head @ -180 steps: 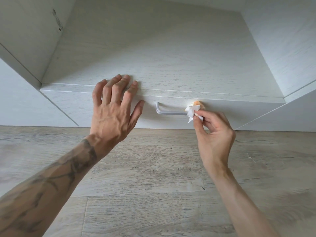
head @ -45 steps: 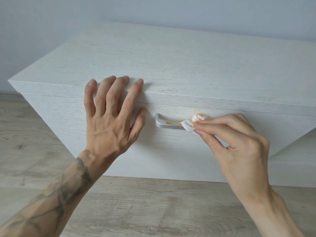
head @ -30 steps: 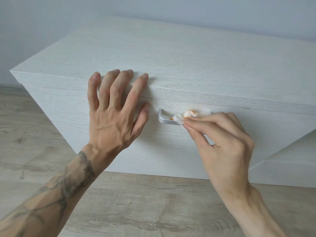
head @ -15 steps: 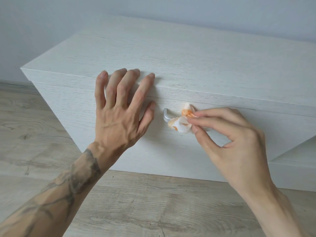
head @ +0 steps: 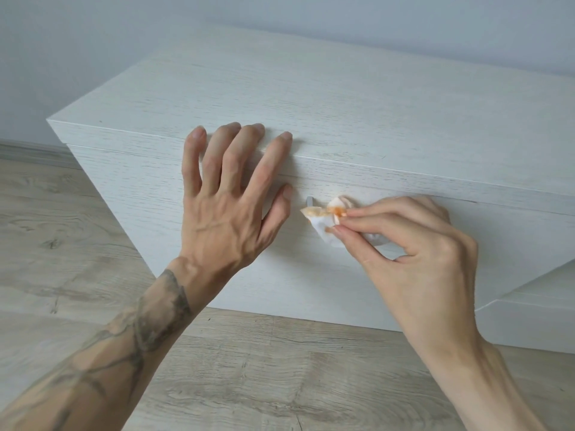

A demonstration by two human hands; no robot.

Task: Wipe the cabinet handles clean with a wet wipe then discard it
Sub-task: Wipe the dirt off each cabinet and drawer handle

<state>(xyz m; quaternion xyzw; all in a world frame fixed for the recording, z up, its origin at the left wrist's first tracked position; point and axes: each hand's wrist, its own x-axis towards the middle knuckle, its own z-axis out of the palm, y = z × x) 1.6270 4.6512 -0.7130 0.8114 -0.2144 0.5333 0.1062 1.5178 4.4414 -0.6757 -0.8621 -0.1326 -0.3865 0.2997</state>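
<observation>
Since half a second ago the wet wipe (head: pixel 323 223) has slid toward 9 o'clock along the handle (head: pixel 309 201), so only the handle's left end now shows, and the whole view has shifted a little to the right. At the left, wood-look floor (head: pixel 62 244) runs under the white cabinet (head: pixel 373 113). The left hand (head: pixel 230 206), with a tattooed forearm, lies flat and spread against the cabinet's drawer front (head: pixel 140 197), fingertips reaching over the top edge toward 12 o'clock, holding nothing. Just beside its thumb, at 3 o'clock, is the handle end, with the crumpled wipe, stained orange, bunched over it. The right hand (head: pixel 413 250) comes in from 5 o'clock, its grip pressed together, thumb and forefinger pinching the wipe against the handle. The rest of the handle is hidden behind the wipe and fingers.
</observation>
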